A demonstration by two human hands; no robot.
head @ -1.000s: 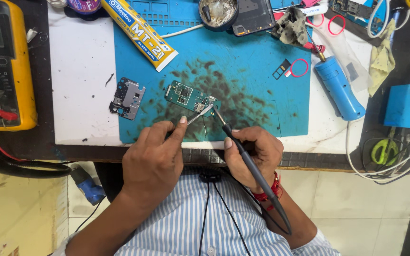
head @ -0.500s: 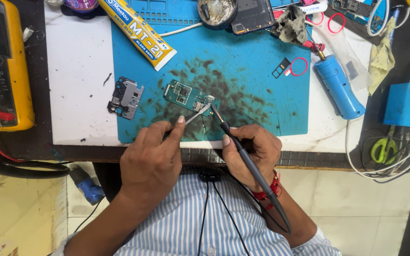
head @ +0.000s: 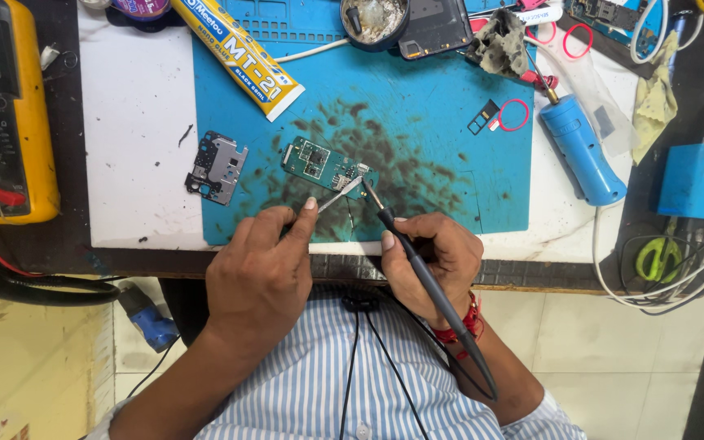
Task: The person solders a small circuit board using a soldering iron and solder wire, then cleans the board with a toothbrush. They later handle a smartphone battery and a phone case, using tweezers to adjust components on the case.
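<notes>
A small green circuit board point(head: 319, 161) lies on a blue work mat point(head: 417, 98) stained with dark marks. My left hand point(head: 264, 269) grips metal tweezers point(head: 341, 195) whose tips touch the board's right end. My right hand point(head: 437, 253) holds a dark soldering iron point(head: 417, 269) like a pen, its tip also at the board's right end, beside the tweezer tips. The iron's cord trails back over my striped shirt.
A grey metal shield plate point(head: 217, 167) lies left of the mat on the white tabletop. A yellow multimeter point(head: 6, 114) sits far left, a yellow glue tube point(head: 238, 53) at top, a blue cylindrical tool point(head: 580, 151) and blue box point(head: 698, 183) at right.
The view has shifted very slightly. Both hands stay in place with the tweezers and iron tip at the board's right end.
</notes>
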